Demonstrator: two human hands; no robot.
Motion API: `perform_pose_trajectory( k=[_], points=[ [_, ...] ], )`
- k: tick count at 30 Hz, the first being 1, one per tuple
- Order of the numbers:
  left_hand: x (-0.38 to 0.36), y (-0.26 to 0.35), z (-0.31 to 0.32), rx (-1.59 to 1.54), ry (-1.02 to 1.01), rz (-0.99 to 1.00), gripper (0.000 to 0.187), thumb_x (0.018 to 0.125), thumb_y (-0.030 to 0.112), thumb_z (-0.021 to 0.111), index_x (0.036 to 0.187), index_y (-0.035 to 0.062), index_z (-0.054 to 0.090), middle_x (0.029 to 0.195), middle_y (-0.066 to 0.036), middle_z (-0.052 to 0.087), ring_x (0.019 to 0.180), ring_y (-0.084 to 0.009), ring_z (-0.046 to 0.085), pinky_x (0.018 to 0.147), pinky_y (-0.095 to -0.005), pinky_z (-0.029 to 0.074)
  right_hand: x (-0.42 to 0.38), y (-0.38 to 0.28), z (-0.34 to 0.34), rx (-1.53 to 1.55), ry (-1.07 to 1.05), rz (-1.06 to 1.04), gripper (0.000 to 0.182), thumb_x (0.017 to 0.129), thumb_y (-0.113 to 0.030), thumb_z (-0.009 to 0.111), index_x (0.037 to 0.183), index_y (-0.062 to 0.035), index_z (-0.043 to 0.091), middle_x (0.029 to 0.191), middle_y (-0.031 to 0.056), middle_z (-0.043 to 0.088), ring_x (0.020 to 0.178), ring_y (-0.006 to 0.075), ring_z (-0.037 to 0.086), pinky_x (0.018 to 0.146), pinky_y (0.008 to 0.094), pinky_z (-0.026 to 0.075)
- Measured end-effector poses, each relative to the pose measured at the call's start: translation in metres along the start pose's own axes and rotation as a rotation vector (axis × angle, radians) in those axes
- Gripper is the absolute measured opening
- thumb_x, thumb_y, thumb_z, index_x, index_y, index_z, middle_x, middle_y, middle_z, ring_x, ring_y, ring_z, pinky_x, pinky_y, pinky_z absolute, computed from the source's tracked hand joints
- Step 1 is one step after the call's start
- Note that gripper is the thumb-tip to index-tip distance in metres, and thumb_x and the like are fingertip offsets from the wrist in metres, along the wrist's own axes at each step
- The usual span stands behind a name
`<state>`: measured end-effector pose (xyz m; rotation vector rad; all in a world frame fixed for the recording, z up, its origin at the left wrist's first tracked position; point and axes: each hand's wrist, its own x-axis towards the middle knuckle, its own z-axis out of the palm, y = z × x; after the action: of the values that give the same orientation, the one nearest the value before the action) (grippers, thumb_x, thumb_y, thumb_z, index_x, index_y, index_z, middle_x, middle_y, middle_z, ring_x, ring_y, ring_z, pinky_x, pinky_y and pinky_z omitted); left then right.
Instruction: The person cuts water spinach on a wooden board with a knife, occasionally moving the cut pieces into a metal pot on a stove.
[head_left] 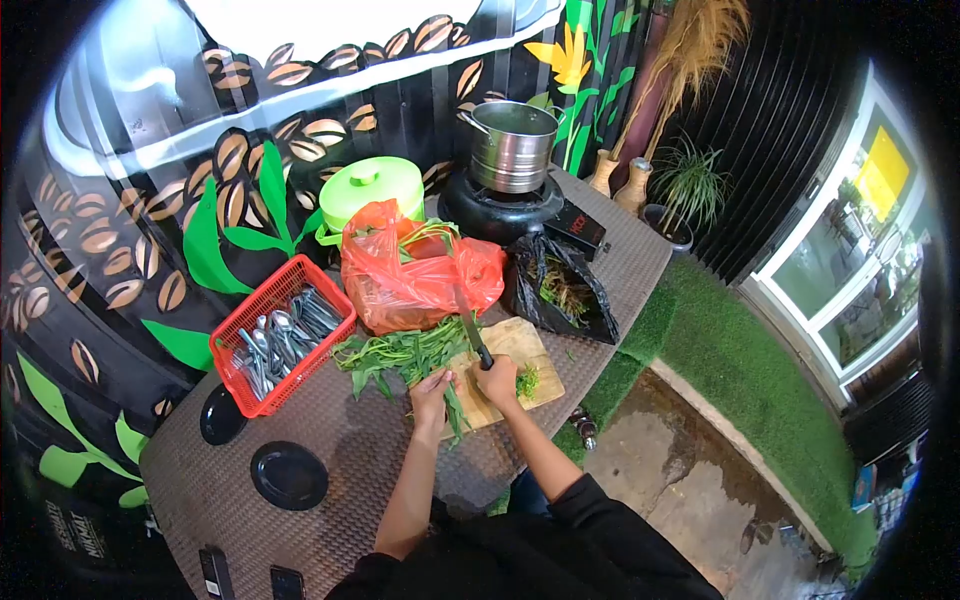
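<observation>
My right hand [496,382] is wrapped round the black handle of a kitchen knife [468,322], whose blade points away from me. My left hand [431,398] is closed on leafy green stems [455,412] at the left side of a wooden cutting board [525,345]. A small heap of chopped greens [527,380] lies on the board, right of the knife hand. More long leafy greens [395,350] spread from the board's far left edge towards a red plastic bag [395,290], which has stems sticking out of its top.
A red basket [262,405] of cutlery stands left, near two black plates [289,475]. Behind are a lidded green pot [372,187] and a steel pot [514,150] on a stove [500,205]. A black bag [590,310] with plant scraps sits at the table's right edge.
</observation>
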<state>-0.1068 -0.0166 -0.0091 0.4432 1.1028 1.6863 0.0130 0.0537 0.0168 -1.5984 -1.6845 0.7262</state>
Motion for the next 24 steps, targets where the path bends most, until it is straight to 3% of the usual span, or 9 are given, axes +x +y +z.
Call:
perform_pose_trajectory(
  k=[2, 3, 5, 8, 18, 21, 22, 24],
  points=[
    [0.0, -0.002, 0.006, -0.149, 0.046, -0.039, 0.021, 0.087, 0.004, 0.06, 0.105, -0.0079, 0.059, 0.091, -0.009, 0.063, 0.074, -0.015, 0.061, 0.066, -0.0257, 0.051, -0.006, -0.005, -0.018, 0.135, -0.079, 0.054, 0.021, 0.069, -0.016, 0.069, 0.061, 0.0017, 0.063, 0.052, 0.0133, 0.058, 0.049, 0.0211, 0.058, 0.052, 0.036, 0.046],
    [0.0, -0.004, 0.008, -0.152, 0.047, -0.042, 0.021, 0.087, 0.004, 0.06, 0.105, -0.0079, 0.059, 0.091, -0.009, 0.063, 0.074, -0.015, 0.061, 0.066, -0.0257, 0.051, -0.009, -0.002, -0.02, 0.131, -0.079, 0.055, 0.021, 0.069, -0.016, 0.069, 0.061, 0.0017, 0.063, 0.052, 0.0133, 0.058, 0.049, 0.0211, 0.058, 0.052, 0.036, 0.046],
    [0.001, -0.007, 0.013, -0.145, 0.037, -0.079, 0.025, 0.087, 0.005, 0.06, 0.108, -0.0081, 0.058, 0.095, -0.009, 0.063, 0.081, -0.0146, 0.06, 0.072, -0.0251, 0.049, -0.016, 0.005, -0.023, 0.282, -0.079, 0.018, 0.02, 0.068, -0.017, 0.073, 0.063, 0.0005, 0.065, 0.053, 0.0049, 0.057, 0.048, 0.01, 0.052, 0.047, 0.0287, 0.041],
    [-0.009, -0.001, 0.03, -0.123, 0.018, -0.08, 0.025, 0.087, 0.006, 0.061, 0.108, -0.0082, 0.058, 0.097, -0.009, 0.063, 0.087, -0.0147, 0.06, 0.078, -0.0248, 0.047, -0.028, 0.0, -0.037, 0.369, -0.139, 0.035, 0.018, 0.068, -0.016, 0.074, 0.066, 0.0001, 0.066, 0.054, -0.0001, 0.057, 0.048, 0.007, 0.049, 0.046, 0.0262, 0.039],
    [-0.02, 0.0, 0.04, -0.105, -0.095, -0.086, 0.025, 0.084, 0.004, 0.064, 0.106, -0.0076, 0.059, 0.097, -0.011, 0.065, 0.086, -0.0153, 0.061, 0.079, -0.0253, 0.047, -0.051, -0.004, -0.05, 0.457, -0.089, 0.017, 0.021, 0.069, -0.018, 0.077, 0.071, 0.0008, 0.067, 0.056, -0.0003, 0.056, 0.05, 0.0064, 0.047, 0.047, 0.0263, 0.038],
    [-0.025, 0.027, 0.051, 0.279, -0.018, 0.262, 0.018, 0.079, 0.004, 0.069, 0.094, -0.0051, 0.066, 0.084, -0.01, 0.067, 0.075, -0.0177, 0.063, 0.073, -0.0267, 0.048, -0.06, -0.01, -0.06, 0.381, -0.098, -0.044, 0.027, 0.075, -0.024, 0.073, 0.071, 0.0009, 0.064, 0.054, 0.0001, 0.054, 0.049, 0.0061, 0.046, 0.047, 0.0267, 0.037],
    [-0.028, 0.041, 0.057, 0.28, -0.022, 0.262, 0.018, 0.079, 0.004, 0.069, 0.094, -0.0051, 0.066, 0.084, -0.01, 0.067, 0.075, -0.0177, 0.063, 0.073, -0.0267, 0.048, -0.062, -0.006, -0.062, 0.351, -0.042, -0.07, 0.029, 0.08, -0.026, 0.068, 0.072, 0.001, 0.062, 0.053, 0.0009, 0.053, 0.048, 0.0069, 0.047, 0.046, 0.0268, 0.037],
    [-0.035, 0.069, 0.065, 0.78, -0.039, 0.675, 0.018, 0.075, 0.001, 0.069, 0.092, -0.0027, 0.068, 0.082, -0.013, 0.067, 0.071, -0.0216, 0.063, 0.071, -0.0279, 0.048, -0.069, 0.007, -0.061, 0.322, 0.017, -0.094, 0.032, 0.084, -0.029, 0.064, 0.074, 0.0011, 0.059, 0.052, 0.0017, 0.053, 0.047, 0.0077, 0.047, 0.045, 0.027, 0.037]
  ],
)
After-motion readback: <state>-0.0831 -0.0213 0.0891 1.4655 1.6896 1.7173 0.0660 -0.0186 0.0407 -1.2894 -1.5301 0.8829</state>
